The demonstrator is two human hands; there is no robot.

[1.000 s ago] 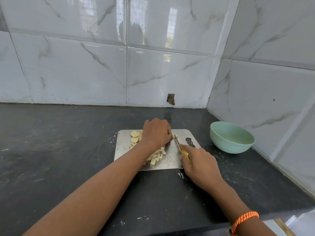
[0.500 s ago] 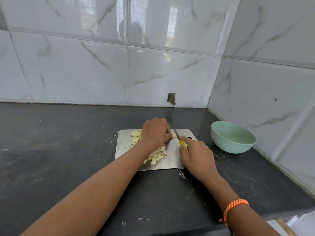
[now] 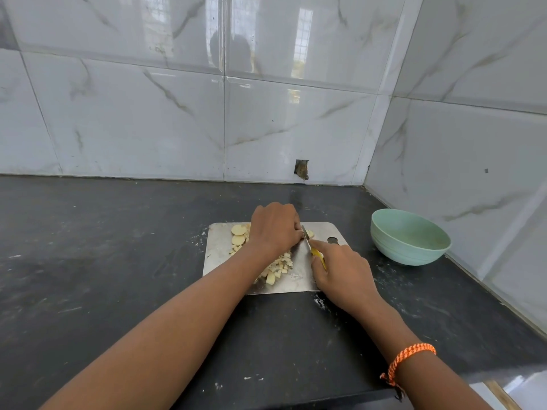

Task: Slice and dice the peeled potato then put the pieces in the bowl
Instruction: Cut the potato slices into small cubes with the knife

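Observation:
A steel cutting board point(image 3: 219, 250) lies on the dark counter. On it are round potato slices point(image 3: 238, 235) at the far left and a pile of diced pieces point(image 3: 276, 269) near the front. My left hand point(image 3: 273, 226) curls over a potato piece at the board's far side; most of that piece is hidden, with a bit point(image 3: 310, 233) showing beyond the blade. My right hand point(image 3: 340, 270) grips a yellow-handled knife point(image 3: 318, 255), its blade set against my left fingers. The mint-green bowl point(image 3: 410, 236) stands to the right, with nothing in it.
The black counter point(image 3: 103, 261) ends in tiled walls behind and to the right. A small hole point(image 3: 302, 169) shows in the back wall. The counter's front edge runs near my right wrist, which wears an orange bracelet point(image 3: 410, 358).
My right hand with the knife has moved forward and back along the potato piece. My left hand has stayed in place over it.

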